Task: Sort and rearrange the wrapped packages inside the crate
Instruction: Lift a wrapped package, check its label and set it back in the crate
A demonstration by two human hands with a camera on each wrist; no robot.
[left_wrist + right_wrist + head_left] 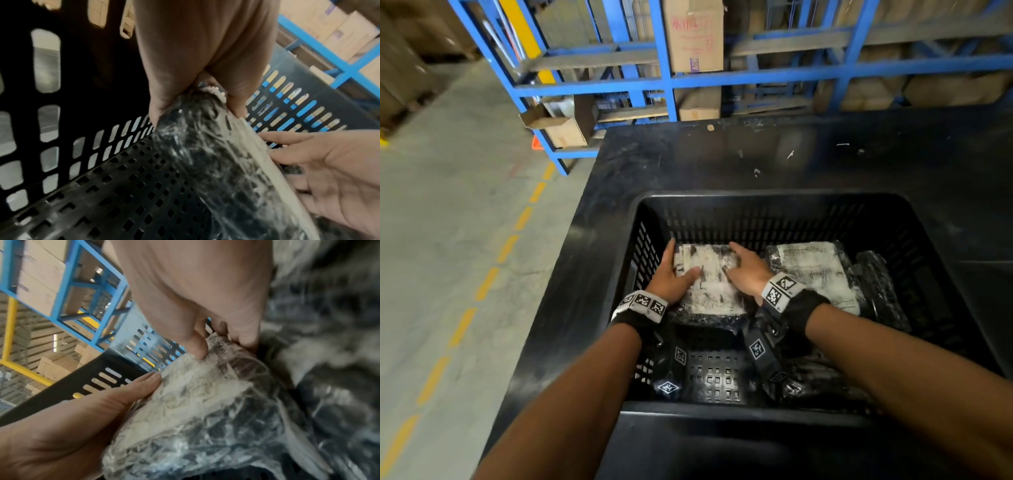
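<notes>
A plastic-wrapped package with a pale, smudged face (710, 287) lies in the left half of the black slotted crate (756, 197). My left hand (674, 274) grips its left edge, thumb on top and fingers round the side; the left wrist view shows this pinch (197, 97) on the wrapped edge (216, 162). My right hand (748, 270) grips the package's right side, and in the right wrist view its thumb and fingers (216, 340) pinch the far corner of the package (195, 410). A second pale package (818, 270) lies just to the right.
Dark wrapped packages sit against the crate's right wall (880, 284) and in its near right corner (818, 380). The perforated crate floor (712, 373) shows bare at the near left. The crate stands on a black table (722, 157). Blue racking with cardboard boxes (695, 37) rises behind.
</notes>
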